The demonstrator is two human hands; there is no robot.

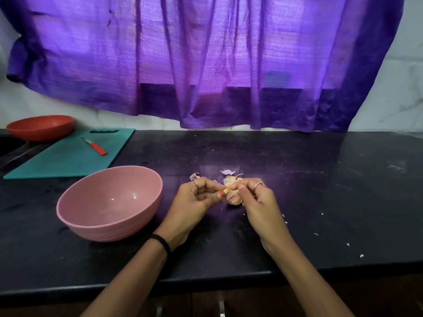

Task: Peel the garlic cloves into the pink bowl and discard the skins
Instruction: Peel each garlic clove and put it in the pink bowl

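Head view only. Progress looked early: round pink plastic bowl [109, 202] on the black stone counter [320, 191] showed no cloves inside, as far as the interior was visible. Pale papery garlic piece [231, 184] sat just right of the bowl, pinched between both hands above the counter. Left hand [196, 197] gripped it with curled fingers and thumb; right hand [256, 200] pinched its other side. Garlic's long axis seemed to run roughly left-right, between the hands; which end pointed where could not be told. Loose white skin scraps [227, 172] lay beyond the garlic, farther right of the bowl too, so discarding remained. Teal cutting board [68, 156] with a small orange-handled knife [95, 146] lay behind the bowl.
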